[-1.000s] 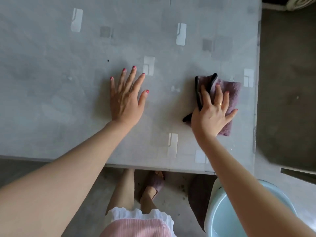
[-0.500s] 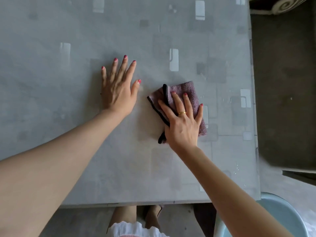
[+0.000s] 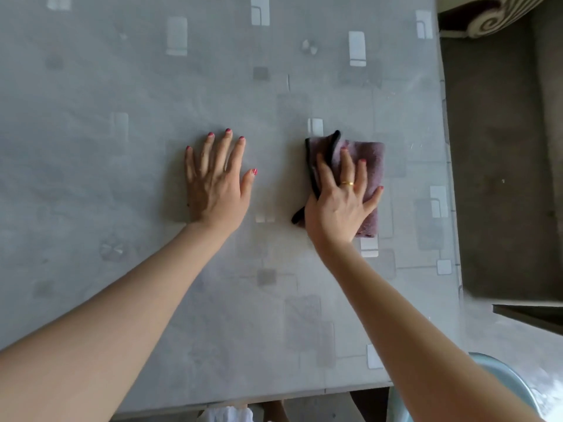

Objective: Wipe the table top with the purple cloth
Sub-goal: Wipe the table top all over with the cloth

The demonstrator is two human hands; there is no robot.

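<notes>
Head view, purple cloth [image 3: 370,166] lengthwise away from person

Just past the near right corner of the grey patterned desk [image 3: 122,86] sits my pale blue plastic basin [image 3: 499,373], cut off by the frame's edge. Beyond the desk's right edge lies dark brown floor [image 3: 493,178]. At the far right corner a cream-and-brown scroll-patterned piece [image 3: 493,16] shows; what it is I cannot tell.
</notes>
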